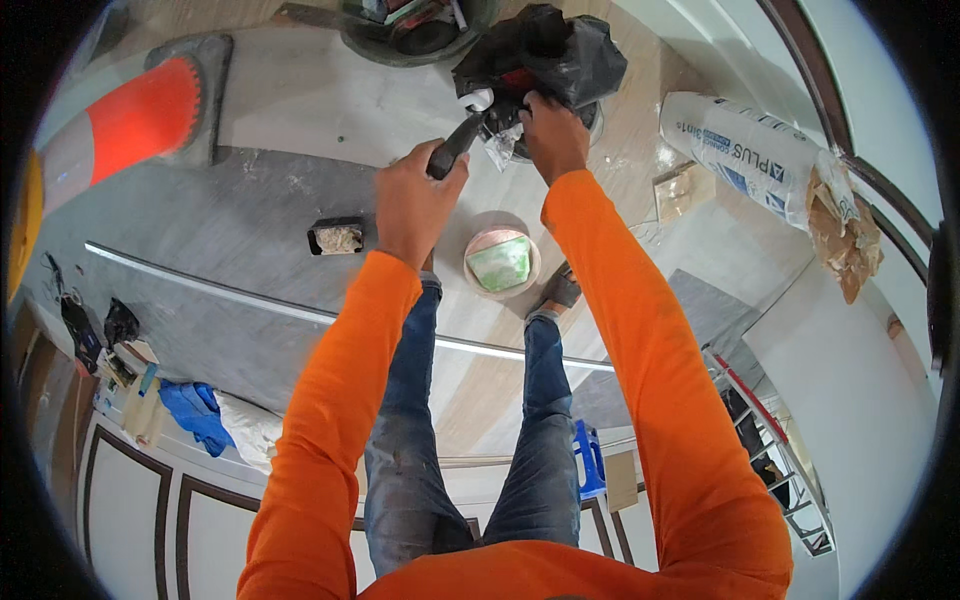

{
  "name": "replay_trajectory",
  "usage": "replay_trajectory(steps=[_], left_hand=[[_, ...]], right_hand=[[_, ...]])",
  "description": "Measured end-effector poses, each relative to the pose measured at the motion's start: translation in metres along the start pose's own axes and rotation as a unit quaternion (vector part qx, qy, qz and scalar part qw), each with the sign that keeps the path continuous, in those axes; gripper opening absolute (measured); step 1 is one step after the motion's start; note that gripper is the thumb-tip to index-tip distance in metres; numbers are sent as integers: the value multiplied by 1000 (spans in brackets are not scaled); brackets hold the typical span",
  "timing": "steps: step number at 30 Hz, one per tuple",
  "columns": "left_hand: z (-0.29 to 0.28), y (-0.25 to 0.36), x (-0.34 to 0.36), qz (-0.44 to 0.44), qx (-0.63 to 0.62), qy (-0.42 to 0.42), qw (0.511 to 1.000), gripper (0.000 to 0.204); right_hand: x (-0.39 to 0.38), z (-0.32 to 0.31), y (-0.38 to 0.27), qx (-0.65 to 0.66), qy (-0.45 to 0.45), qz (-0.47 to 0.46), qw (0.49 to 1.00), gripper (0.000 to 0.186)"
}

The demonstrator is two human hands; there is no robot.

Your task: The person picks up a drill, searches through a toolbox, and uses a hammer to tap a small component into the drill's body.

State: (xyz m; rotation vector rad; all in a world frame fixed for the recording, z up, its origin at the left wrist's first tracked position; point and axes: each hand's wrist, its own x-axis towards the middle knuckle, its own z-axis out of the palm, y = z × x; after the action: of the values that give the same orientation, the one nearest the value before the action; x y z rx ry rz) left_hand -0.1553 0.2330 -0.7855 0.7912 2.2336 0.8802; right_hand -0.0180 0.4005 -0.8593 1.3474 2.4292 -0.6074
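My left hand [412, 205] is closed round a tool with a thick black handle [456, 146]. A pale curved piece [478, 100] shows at the tool's far end, and I cannot make out its exact kind. My right hand [553, 138] grips the near edge of a black plastic bag [580, 62], its fingers partly hidden. The bag stands bunched up over a container whose rim shows only in part, and its contents are mostly out of sight. A crumpled whitish scrap [503, 150] hangs beside my right fingers. Between my feet sits a round tub [483, 240] with a green piece [503, 266] in it.
A small black tray of pale material [338, 238] lies left of my feet. An orange traffic cone [150, 118] is tipped at far left, and a dark bucket [420, 50] holds tools. Long metal strip [210, 285] crosses the floor. At right lies a torn paper sack [745, 150].
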Motion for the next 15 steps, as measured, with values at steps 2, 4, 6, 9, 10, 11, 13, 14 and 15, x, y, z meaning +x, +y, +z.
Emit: replay_trajectory(steps=[2,4,6,9,10,11,13,14,15], left_hand=[[-8,3,-4,-7,-7,16,1000,34],[-23,11,-10,-12,-11,33,999,32],[-42,27,-17,-18,-13,17,1000,33],[-58,40,-31,-22,-1,8,1000,33],[-59,39,-33,-20,0,10,1000,33],[-59,36,-36,-36,-25,28,999,29],[-60,38,-37,-50,-49,46,997,25],[-61,43,-35,-113,-118,50,985,24],[-61,46,-33,-175,-186,53,965,24]], right_hand=[[0,-4,7,-13,-2,-24,1000,27],[-1,-14,13,13,34,-26,999,21],[-6,-14,19,31,57,-33,997,21],[-6,-12,27,69,101,-32,992,21],[-5,-12,24,94,116,-25,988,21],[-3,-14,22,95,119,-26,988,21],[0,-20,17,108,109,-18,988,21],[0,-23,13,109,111,-18,988,21],[-2,-27,8,82,63,-7,995,21]])
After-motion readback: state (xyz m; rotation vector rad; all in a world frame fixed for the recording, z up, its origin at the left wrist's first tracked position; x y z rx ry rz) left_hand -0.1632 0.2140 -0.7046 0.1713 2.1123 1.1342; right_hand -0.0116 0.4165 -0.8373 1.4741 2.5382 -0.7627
